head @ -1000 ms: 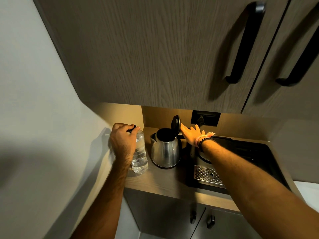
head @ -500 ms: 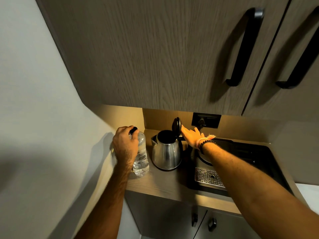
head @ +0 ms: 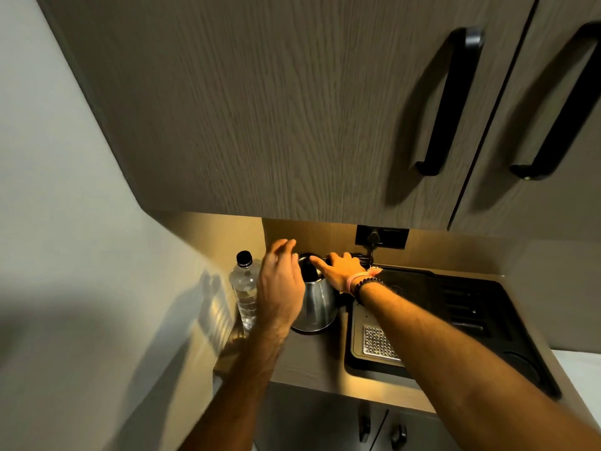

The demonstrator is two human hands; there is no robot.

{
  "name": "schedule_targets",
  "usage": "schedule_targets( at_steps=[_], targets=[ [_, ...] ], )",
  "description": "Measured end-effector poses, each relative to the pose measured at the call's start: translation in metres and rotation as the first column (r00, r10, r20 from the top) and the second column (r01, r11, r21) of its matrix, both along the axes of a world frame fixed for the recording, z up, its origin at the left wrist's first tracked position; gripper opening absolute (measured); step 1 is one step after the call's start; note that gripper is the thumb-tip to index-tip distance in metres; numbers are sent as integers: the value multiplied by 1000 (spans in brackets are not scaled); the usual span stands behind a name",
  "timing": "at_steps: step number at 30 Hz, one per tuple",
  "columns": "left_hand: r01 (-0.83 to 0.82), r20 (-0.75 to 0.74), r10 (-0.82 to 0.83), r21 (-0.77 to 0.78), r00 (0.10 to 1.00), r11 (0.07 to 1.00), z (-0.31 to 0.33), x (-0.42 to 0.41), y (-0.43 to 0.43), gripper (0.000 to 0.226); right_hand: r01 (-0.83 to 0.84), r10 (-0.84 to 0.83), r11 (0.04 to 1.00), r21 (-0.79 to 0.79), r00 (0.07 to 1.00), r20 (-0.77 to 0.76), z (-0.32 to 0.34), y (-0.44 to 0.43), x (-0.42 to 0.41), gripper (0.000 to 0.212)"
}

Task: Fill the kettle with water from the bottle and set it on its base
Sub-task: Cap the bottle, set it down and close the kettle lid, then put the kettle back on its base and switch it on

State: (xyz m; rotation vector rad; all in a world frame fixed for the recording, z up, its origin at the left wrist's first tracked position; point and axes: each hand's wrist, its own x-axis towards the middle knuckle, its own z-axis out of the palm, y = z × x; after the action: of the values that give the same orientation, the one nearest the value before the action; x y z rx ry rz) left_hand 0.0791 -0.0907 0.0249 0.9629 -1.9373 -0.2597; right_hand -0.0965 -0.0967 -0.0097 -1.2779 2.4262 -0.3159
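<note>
A steel kettle (head: 320, 304) stands on its dark base (head: 309, 332) on the wooden counter (head: 312, 362), under the cabinets. Its dark mouth shows between my hands. My right hand (head: 341, 270) lies on the kettle's top at the hinge side, fingers stretched out and the index finger reaching across the mouth; the lid is hidden under it. My left hand (head: 281, 288) hovers open in front of the kettle's left side, holding nothing. A clear plastic water bottle (head: 242, 288) with a black cap on stands upright just left of that hand.
A black coffee machine with a metal drip grille (head: 379, 343) fills the counter right of the kettle. A wall socket (head: 382, 236) with a plug sits behind. Upper cabinets (head: 292, 109) hang low overhead. A wall (head: 65, 222) closes the left side.
My left hand has let go of the bottle's cap and moved right to the kettle. My right hand has moved left onto the kettle's top, where the lid stood upright before.
</note>
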Motion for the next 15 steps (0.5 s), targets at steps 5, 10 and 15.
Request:
schedule_targets(
  at_steps=[5,10,15],
  targets=[
    [-50,359,-93,371,929,927,-42,-35,-24,71,-98,101,995,-28,984,147,-4,5,-22,56],
    [-159,478,-63,410,876,898,-77,-41,-48,93,-108,140,982,-153,966,218,-2,15,-32,54],
    [-201,519,4,323,855,925,-86,-42,-45,91,-138,178,977,-165,949,259,-3,19,-34,59]
  ],
)
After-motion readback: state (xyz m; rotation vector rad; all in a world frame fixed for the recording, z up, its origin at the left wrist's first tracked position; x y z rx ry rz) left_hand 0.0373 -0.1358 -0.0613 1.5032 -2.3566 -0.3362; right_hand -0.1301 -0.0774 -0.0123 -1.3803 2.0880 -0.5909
